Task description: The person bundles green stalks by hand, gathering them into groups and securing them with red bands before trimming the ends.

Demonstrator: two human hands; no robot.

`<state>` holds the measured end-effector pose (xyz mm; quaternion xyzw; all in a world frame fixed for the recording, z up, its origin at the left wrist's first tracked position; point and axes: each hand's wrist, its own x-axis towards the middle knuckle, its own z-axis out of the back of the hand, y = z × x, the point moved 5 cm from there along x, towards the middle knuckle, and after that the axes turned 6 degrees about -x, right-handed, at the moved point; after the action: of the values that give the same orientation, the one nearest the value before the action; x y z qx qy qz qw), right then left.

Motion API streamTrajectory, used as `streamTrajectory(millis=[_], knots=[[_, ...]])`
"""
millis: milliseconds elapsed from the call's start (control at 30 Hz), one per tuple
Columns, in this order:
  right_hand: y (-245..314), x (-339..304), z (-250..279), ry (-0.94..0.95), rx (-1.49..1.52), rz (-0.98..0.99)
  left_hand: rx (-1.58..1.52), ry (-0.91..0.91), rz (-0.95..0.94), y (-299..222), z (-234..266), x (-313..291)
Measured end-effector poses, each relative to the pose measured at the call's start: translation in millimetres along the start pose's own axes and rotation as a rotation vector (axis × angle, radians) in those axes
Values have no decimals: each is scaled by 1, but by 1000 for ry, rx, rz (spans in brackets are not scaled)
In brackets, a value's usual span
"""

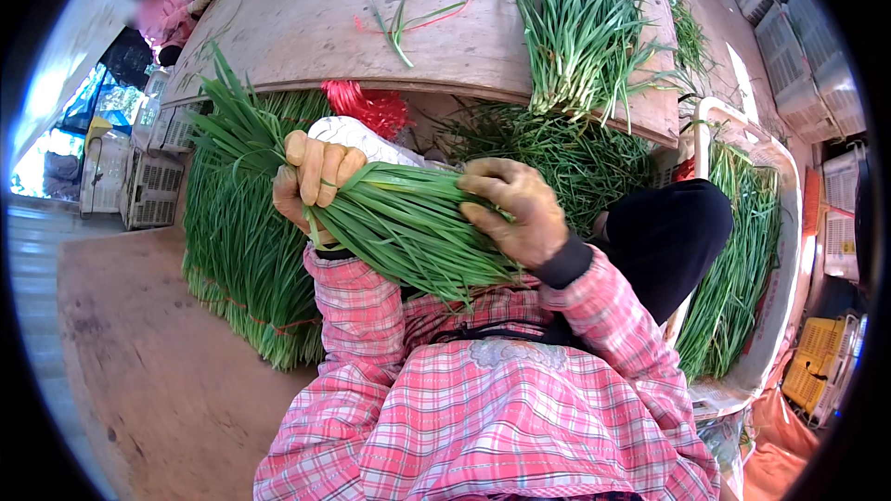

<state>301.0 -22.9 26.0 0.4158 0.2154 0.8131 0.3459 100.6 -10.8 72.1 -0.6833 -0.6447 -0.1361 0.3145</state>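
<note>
A bunch of long, flat green chives (408,223) lies slantwise over my lap. My left hand (320,172) is closed around it, with leaves sticking out past the fist toward the upper left. At the bunch's other end, my right hand (522,209) has its fingers curled over the leaves, thumb below. A tall stack of tied chive bundles (246,223) stands beside my left arm, bound with thin red ties. Red plastic string (367,107) lies under the table edge just beyond my left hand.
A wooden table (278,28) ahead bears a loose pile of chives (585,28) and a few stray leaves (399,23). Loose greens (548,148) lie beneath it. A white crate (789,176) of chives stands right. Another person (167,14) handles greens at the far left.
</note>
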Motion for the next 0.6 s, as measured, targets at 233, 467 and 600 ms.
streamTrajectory(millis=[233, 467, 600], knots=[[-35, -15, 7, -209, 893, -389, 41, -102, -103, -12, 6, -5], [-117, -92, 66, -623, 760, -856, -123, -18, -198, -29, 17, -11], [-151, -119, 71, -247, -254, -694, -82, -15, -249, -52, 19, -11]])
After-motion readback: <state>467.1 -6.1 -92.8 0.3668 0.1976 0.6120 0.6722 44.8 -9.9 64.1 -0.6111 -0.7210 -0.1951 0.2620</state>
